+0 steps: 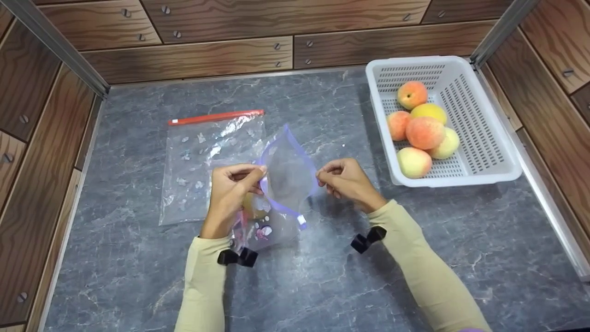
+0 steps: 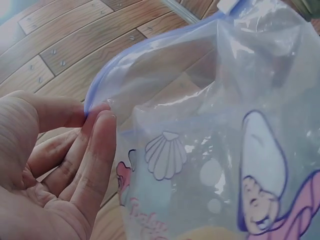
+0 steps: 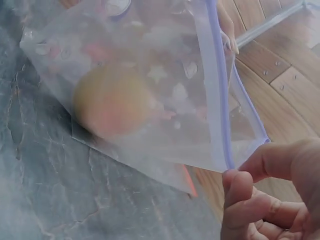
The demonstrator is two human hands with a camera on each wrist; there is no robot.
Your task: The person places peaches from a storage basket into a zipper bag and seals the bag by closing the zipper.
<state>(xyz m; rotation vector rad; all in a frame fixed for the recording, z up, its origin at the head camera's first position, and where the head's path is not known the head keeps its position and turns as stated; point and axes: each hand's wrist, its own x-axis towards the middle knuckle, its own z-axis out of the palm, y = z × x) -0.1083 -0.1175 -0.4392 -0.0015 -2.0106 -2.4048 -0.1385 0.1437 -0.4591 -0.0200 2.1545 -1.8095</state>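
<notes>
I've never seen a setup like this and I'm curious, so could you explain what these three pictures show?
There's no machine here: a person works with bare hands. The head picture comes from a camera worn on the head, looking down; the other two come from cameras on each wrist, looking at that hand's work.

The left hand and right hand pinch opposite sides of the rim of a clear purple-edged bag, its mouth spread open. In the right wrist picture, a round fruit shows through the film, probably inside.

On the grey marbled surface, a clear red-topped bag lies flat, left of the purple one. To the right stands a white basket with six peach-like fruits visible.
</notes>
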